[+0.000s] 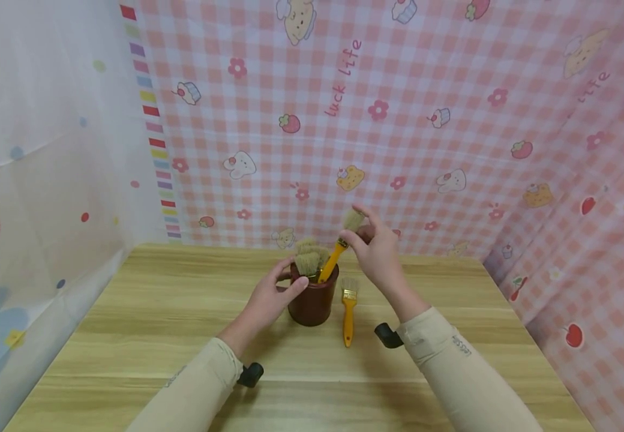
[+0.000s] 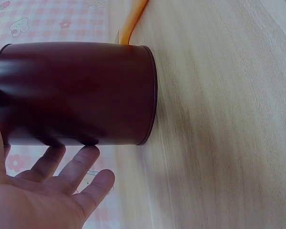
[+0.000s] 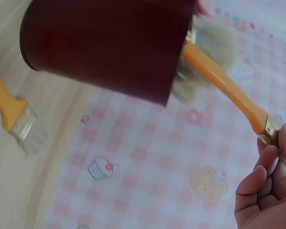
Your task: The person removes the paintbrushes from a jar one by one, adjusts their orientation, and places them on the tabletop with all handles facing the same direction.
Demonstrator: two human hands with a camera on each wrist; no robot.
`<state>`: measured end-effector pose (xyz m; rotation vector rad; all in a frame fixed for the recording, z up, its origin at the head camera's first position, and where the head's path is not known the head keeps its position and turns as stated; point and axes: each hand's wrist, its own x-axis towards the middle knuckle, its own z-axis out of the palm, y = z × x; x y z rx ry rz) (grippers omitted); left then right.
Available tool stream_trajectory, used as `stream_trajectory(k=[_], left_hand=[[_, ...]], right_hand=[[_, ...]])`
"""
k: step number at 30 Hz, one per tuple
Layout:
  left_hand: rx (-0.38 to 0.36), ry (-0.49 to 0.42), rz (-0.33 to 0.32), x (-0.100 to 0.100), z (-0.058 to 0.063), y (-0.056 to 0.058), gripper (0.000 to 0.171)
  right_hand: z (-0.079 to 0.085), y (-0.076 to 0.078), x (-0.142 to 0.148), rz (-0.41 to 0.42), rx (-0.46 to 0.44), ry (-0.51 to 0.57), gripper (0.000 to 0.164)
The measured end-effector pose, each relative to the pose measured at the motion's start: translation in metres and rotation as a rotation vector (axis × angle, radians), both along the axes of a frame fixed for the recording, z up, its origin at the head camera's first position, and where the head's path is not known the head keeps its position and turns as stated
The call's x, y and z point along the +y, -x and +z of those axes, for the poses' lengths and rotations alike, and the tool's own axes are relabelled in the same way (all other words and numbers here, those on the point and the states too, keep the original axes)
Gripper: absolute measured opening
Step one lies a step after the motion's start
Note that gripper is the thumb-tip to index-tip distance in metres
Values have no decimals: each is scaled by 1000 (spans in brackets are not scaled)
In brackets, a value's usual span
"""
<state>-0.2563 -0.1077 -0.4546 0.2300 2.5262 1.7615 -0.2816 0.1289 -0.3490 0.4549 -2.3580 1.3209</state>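
A dark brown cup (image 1: 310, 306) stands upright on the table with several paintbrushes (image 1: 308, 261) in it, bristles up. My left hand (image 1: 269, 295) grips the cup near its rim, thumb at the front and fingers at the far left side. In the left wrist view, the fingers (image 2: 81, 164) touch the cup wall (image 2: 76, 95). My right hand (image 1: 378, 247) pinches another paintbrush (image 1: 333, 260) by its metal band and bristles. That brush slants, its yellow handle (image 3: 224, 85) pointing down into the cup mouth.
One more paintbrush (image 1: 348, 318) lies on the wooden table (image 1: 182, 336) just right of the cup, bristles toward the back. A pink checked cloth (image 1: 312, 150) hangs behind the table, and a pale cloth (image 1: 53, 150) hangs at the left.
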Motion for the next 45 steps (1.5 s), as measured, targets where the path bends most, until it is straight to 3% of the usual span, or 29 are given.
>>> stream_trajectory(k=[8,14,20,28,40,45], left_hand=[[2,1,2,1,0,-1,71],[3,7,0,0,-1,-2,71],[6,12,0,0,-1,-1,71],[1,13,3,0,-1,-2,72],[9,20,8,0,-1,-2,72],[12,20,6,1,-1,-1,72]], right_hand=[[8,5,33,-76,-74,109,58],[0,8,54,-124,-192,84,61],[-18,15,72,-110,-326,-35,61],[-55,26,88,-26,-569,-192,65],[-89,24,89,11,-644,-269,69],[-105,23,86,9,-675,-254,71]])
